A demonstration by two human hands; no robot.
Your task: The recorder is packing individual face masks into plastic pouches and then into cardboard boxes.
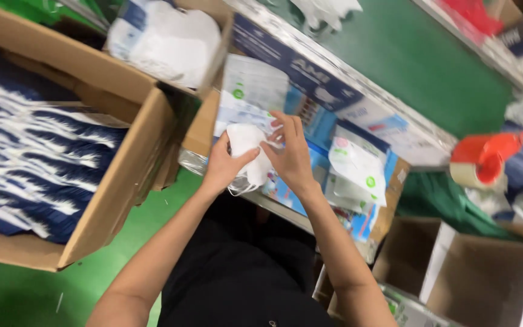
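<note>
Both of my hands hold a white folded face mask (244, 141) over the edge of a work surface. My left hand (224, 163) grips its lower left side, thumb on top. My right hand (289, 151) pinches its right edge with the fingers bent. A thin ear loop (241, 190) hangs below the mask. Just beyond the hands lie clear plastic pouches (254, 85) with green marks, and blue printed packets (317, 124).
A big cardboard box (134, 148) of blue and white packs stands at the left. Another box with white masks (167, 39) sits behind it. A red tape dispenser (485, 158) rests at the right by more pouches (358, 166). An open cardboard box (473, 272) stands at the lower right, on a green floor (25, 297).
</note>
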